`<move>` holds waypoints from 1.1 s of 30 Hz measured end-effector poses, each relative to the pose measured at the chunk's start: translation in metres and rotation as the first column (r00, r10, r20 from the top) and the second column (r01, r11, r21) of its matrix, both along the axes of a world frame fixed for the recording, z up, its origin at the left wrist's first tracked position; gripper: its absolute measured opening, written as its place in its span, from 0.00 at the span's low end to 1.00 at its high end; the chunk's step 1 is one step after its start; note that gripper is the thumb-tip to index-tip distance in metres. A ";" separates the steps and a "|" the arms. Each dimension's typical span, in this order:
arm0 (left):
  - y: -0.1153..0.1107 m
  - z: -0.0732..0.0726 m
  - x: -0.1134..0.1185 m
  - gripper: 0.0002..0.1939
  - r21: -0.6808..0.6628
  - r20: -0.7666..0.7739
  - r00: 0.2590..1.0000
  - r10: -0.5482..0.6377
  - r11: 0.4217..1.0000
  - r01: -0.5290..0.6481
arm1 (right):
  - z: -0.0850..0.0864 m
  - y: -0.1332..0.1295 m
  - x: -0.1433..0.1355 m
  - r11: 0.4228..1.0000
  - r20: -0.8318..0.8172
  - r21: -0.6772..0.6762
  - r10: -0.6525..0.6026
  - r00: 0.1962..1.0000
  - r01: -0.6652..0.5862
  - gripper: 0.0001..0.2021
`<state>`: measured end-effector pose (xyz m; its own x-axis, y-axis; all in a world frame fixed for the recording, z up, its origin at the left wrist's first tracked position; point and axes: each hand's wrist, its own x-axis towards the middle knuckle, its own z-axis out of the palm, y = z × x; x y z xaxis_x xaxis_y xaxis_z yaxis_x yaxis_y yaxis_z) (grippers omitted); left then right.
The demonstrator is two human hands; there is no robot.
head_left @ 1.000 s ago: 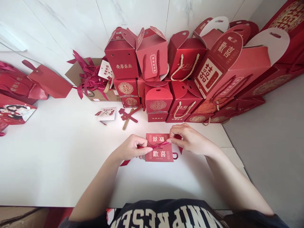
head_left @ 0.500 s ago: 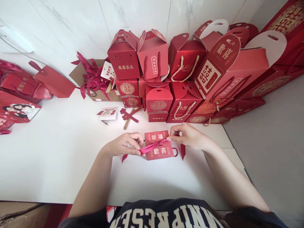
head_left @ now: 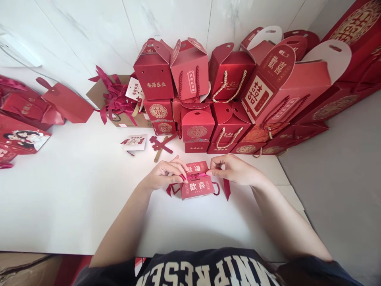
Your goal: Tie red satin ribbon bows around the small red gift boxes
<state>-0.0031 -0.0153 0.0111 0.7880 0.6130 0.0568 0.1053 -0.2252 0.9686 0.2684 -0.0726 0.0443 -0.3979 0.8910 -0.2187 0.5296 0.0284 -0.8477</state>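
Note:
A small red gift box [head_left: 197, 190] with white characters and dark red cord handles lies on the white table. A magenta ribbon [head_left: 227, 190] crosses its top, with a loop or knot near the middle. My left hand [head_left: 168, 173] pinches the ribbon at the box's left edge, its other fingers partly over the box. My right hand [head_left: 230, 169] pinches the ribbon at the right edge, and a loose tail hangs below that hand. The exact form of the knot is partly hidden by my left fingers.
Stacked red gift boxes [head_left: 190, 79] line the wall behind. A cardboard box [head_left: 131, 119] full of magenta ribbons stands back left. Closer lie a white card [head_left: 134, 142] and crossed red and tan sticks [head_left: 162, 146]. More red boxes [head_left: 26, 135] sit at far left.
My left hand has moved right and up, over the box's left edge, so the ribbon stretch between my hands is shorter. My right hand has barely shifted.

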 end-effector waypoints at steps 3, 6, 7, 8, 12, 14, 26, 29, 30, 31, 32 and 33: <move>0.002 -0.001 -0.002 0.17 0.006 -0.012 1.000 0.026 1.000 -0.026 | 0.001 0.001 0.000 1.000 -0.035 -0.028 0.006 0.999 -0.007 0.15; 0.003 -0.006 0.001 0.15 0.018 0.018 0.999 0.041 0.999 -0.041 | -0.001 0.001 -0.001 0.998 -0.073 -0.065 -0.010 0.997 0.005 0.16; 0.003 -0.008 0.003 0.14 0.034 0.031 0.999 0.044 0.998 -0.045 | -0.001 0.002 -0.001 0.997 -0.090 -0.078 -0.016 0.996 0.009 0.16; 0.003 -0.010 0.006 0.12 0.052 0.043 0.998 0.047 0.997 -0.050 | -0.002 0.002 -0.002 0.996 -0.108 -0.091 -0.021 0.994 0.011 0.16; 0.001 -0.011 0.017 0.08 0.133 0.031 0.995 0.090 0.987 -0.094 | -0.002 0.002 -0.004 0.991 -0.182 -0.136 -0.024 0.983 -0.001 0.17; 0.000 -0.008 0.021 0.10 0.156 -0.003 0.994 0.109 0.982 -0.108 | -0.004 0.003 -0.004 0.986 -0.213 -0.165 -0.018 0.977 -0.018 0.18; 0.006 0.017 0.022 0.06 0.121 -0.188 0.982 -0.014 0.992 0.037 | -0.005 0.005 0.003 0.957 -0.432 -0.222 0.073 0.899 -0.184 0.16; 0.008 0.022 0.026 0.07 0.138 -0.217 0.976 -0.033 0.988 0.064 | -0.009 0.001 -0.004 0.973 -0.470 -0.155 0.078 0.879 -0.169 0.15; 0.008 0.022 0.027 0.08 0.145 -0.226 0.974 -0.032 0.987 0.066 | -0.011 0.000 -0.007 0.979 -0.464 -0.121 0.088 0.881 -0.162 0.14; 0.007 0.023 0.028 0.08 0.152 -0.233 0.972 -0.028 0.986 0.065 | -0.013 -0.001 -0.010 0.985 -0.452 -0.080 0.099 0.887 -0.150 0.14; 0.007 0.023 0.028 0.08 0.161 -0.238 0.971 -0.023 0.985 0.063 | -0.014 -0.001 -0.013 0.990 -0.437 -0.032 0.108 0.893 -0.136 0.13; 0.006 0.023 0.028 0.08 0.170 -0.239 0.971 -0.018 0.984 0.060 | -0.015 -0.002 -0.017 0.993 -0.421 0.022 0.118 0.899 -0.120 0.12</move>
<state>0.0251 -0.0091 0.0340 0.8150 0.5787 -0.0296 0.3133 -0.3970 0.8627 0.2517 -0.0748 0.0291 -0.5570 0.8305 -0.0115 0.1163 0.0643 -0.9911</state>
